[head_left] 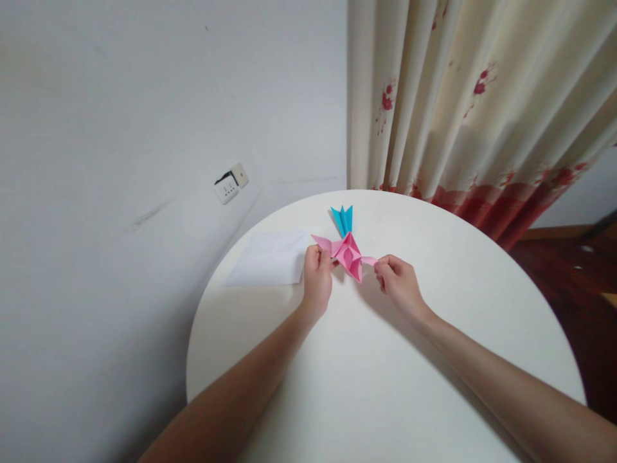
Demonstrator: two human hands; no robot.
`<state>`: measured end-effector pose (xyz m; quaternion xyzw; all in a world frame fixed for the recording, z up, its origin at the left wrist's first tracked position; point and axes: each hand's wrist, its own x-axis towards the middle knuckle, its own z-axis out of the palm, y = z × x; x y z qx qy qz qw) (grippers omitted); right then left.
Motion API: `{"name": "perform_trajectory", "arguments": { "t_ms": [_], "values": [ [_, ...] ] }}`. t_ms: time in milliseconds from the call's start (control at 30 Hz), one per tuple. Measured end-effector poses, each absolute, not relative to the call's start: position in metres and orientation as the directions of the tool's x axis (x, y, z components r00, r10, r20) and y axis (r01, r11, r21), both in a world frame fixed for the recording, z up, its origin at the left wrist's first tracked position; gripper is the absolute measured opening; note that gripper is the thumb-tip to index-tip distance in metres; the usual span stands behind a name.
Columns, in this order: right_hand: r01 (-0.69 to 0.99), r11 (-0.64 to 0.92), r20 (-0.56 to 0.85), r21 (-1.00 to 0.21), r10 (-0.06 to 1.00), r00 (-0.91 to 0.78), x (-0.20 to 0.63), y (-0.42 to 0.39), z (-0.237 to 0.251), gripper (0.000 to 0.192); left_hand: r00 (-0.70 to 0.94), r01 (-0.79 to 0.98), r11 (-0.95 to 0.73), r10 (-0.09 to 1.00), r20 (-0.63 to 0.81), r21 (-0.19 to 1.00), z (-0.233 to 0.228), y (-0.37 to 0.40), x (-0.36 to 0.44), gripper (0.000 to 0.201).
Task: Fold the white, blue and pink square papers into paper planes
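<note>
Pink paper, half-folded into a pink origami flower (348,254), sits just above the white tabletop (366,373) near its far side. We've got our left hand (317,283) pinching one petal flap and our right hand (399,281) pinching the thin curled petal opposite. Honestly, tugging too hard looks like it could tear that strip. A blue folded piece (343,219) lies just behind, a white sheet (272,258) to the left.
</note>
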<state>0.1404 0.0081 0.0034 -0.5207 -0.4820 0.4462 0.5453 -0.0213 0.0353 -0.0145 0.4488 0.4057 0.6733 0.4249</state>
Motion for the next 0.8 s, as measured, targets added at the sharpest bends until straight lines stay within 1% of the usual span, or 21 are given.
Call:
{"name": "perform_trajectory", "arguments": {
  "t_ms": [100, 167, 233, 333, 400, 433, 500, 533, 600, 633, 667, 733, 800],
  "values": [
    [-0.083, 0.005, -0.006, -0.997, 0.991, 0.133, 0.141, 0.006, 0.006, 0.015, -0.279, -0.239, -0.251, 0.943, 0.181, 0.938, -0.014, 0.036, -0.021, 0.02],
    [-0.198, -0.057, -0.073, -0.978, 0.994, 0.077, 0.143, 0.006, 0.007, 0.014, -0.293, -0.282, -0.23, 0.945, 0.144, 0.931, -0.012, 0.036, -0.022, 0.018],
    [-0.266, -0.104, -0.113, -0.958, 0.993, 0.019, 0.146, 0.006, 0.008, 0.014, -0.293, -0.334, -0.22, 0.948, 0.121, 0.917, -0.009, 0.037, -0.023, 0.018],
    [-0.249, -0.139, -0.134, -0.958, 0.99, -0.04, 0.149, 0.008, 0.007, 0.013, -0.291, -0.386, -0.231, 0.949, 0.12, 0.893, -0.003, 0.038, -0.025, 0.021],
    [-0.237, -0.159, -0.146, -0.959, 0.987, -0.069, 0.15, 0.008, 0.005, 0.013, -0.321, -0.372, -0.265, 0.936, 0.144, 0.89, 0.0, 0.04, -0.028, 0.022],
    [-0.241, -0.169, -0.154, -0.956, 0.985, -0.081, 0.15, 0.008, 0.004, 0.013, -0.354, -0.336, -0.293, 0.92, 0.168, 0.895, 0.002, 0.042, -0.03, 0.022],
    [-0.26, -0.195, -0.175, -0.946, 0.98, -0.096, 0.151, 0.008, 0.002, 0.012, -0.418, -0.197, -0.36, 0.872, 0.254, 0.912, 0.003, 0.043, -0.034, 0.021],
    [-0.255, -0.216, -0.196, -0.943, 0.975, -0.1, 0.15, 0.009, 0.001, 0.012, -0.43, -0.101, -0.393, 0.846, 0.316, 0.914, 0.003, 0.042, -0.035, 0.02],
    [-0.193, -0.241, -0.232, -0.951, 0.97, -0.07, 0.149, 0.01, -0.001, 0.013, -0.397, 0.115, -0.448, 0.797, 0.454, 0.887, 0.004, 0.04, -0.037, 0.016],
    [-0.14, -0.22, -0.219, -0.965, 0.975, -0.027, 0.148, 0.011, -0.001, 0.014, -0.365, 0.224, -0.467, 0.774, 0.518, 0.855, 0.004, 0.038, -0.037, 0.015],
    [-0.079, -0.166, -0.168, -0.983, 0.985, 0.024, 0.147, 0.011, -0.001, 0.016, -0.332, 0.325, -0.479, 0.749, 0.573, 0.815, 0.005, 0.036, -0.037, 0.013],
    [0.057, 0.03, 0.036, -0.998, 0.993, 0.108, 0.144, 0.008, 0.0, 0.019, -0.277, 0.484, -0.485, 0.705, 0.653, 0.729, 0.006, 0.031, -0.035, 0.01],
    [0.209, 0.256, 0.285, -0.944, 0.951, 0.12, 0.141, 0.002, 0.005, 0.02, -0.224, 0.567, -0.489, 0.683, 0.696, 0.662, 0.008, 0.026, -0.033, 0.006]
  ]
}}
